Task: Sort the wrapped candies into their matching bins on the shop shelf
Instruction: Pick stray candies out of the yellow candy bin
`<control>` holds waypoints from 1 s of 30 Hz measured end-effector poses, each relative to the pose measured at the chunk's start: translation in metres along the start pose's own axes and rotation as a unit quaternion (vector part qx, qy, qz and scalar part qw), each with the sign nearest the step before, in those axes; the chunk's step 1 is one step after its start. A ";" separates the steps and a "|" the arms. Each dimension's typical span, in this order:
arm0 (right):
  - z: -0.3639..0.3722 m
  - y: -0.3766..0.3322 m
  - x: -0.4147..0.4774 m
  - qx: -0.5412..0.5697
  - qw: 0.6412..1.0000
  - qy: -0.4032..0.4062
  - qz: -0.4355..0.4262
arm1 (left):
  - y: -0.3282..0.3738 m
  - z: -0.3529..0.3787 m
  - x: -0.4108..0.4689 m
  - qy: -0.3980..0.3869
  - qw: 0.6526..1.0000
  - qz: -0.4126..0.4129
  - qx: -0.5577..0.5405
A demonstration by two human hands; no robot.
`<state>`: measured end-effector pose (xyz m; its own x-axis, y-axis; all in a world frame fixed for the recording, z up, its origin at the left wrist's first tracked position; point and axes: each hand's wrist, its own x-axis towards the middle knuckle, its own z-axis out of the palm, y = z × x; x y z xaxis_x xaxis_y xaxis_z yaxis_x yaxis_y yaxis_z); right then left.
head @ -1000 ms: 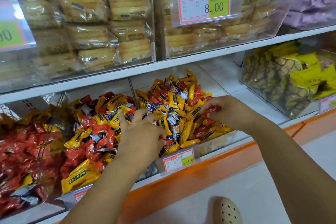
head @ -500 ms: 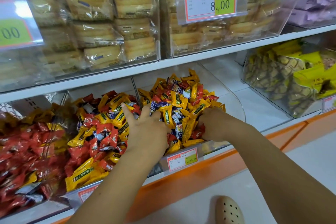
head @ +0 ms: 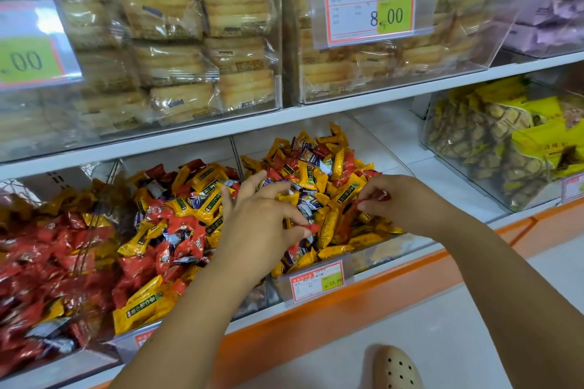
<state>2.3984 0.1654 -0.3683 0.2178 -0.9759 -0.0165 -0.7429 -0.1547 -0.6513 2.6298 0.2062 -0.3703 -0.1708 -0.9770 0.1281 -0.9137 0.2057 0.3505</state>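
Head view, the only one. Both hands work over the clear bin point(head: 392, 249) right of the divider, on the lower shelf point(head: 398, 139). Its pile is mixed: yellow, red and blue-white wrappers together.

Change: half a second back both hands lie low in that pile, knuckles down among the wrappers. Now both are lifted off it, each with a piece.

Left hand point(head: 259, 230): the thumb and one finger pinch a red candy point(head: 311, 227) by its end, and the other fingers point(head: 251, 183) fan out wide above the pile. Right hand point(head: 410, 205): thumb and forefinger pinch a second red candy point(head: 380, 196), held just above the yellow ones. Its remaining fingers are hidden behind the hand, so we cannot tell how they lie.

Reading: the pick is done for these two reds, and neither is in a matching bin yet. The red heap point(head: 47, 262) at far left is almost all red, so we judge it the likely destination. It is well apart from the hands, past the middle pile point(head: 177, 224), which is itself red and yellow mixed. Much sorting remains. Risk: the pinches catch only the wrapper ends, so a piece could slip on the way across.
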 end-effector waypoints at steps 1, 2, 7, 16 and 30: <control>-0.003 0.001 -0.001 0.005 1.000 0.002 -0.001 | -0.001 -0.003 0.000 0.021 0.999 0.016 -0.042; -0.005 0.000 -0.002 0.007 1.000 -0.001 -0.001 | -0.002 -0.006 0.000 0.041 0.995 0.030 -0.083; 0.003 -0.010 -0.006 -0.093 0.991 -0.100 -0.007 | 0.002 -0.018 -0.007 0.077 0.975 0.013 -0.209; 0.043 -0.014 0.009 -0.277 0.960 -0.030 0.023 | -0.014 -0.036 -0.021 0.093 0.922 -0.056 -0.372; 0.107 -0.182 -0.013 -0.023 0.972 0.104 -0.209 | -0.151 -0.098 -0.089 0.257 0.932 -0.199 -0.160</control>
<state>2.5990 0.2225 -0.3307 0.3787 -0.8351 0.3990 -0.6451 -0.5473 -0.5332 2.8193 0.2680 -0.3434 0.4329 -0.8400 0.3269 -0.6955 -0.0806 0.7140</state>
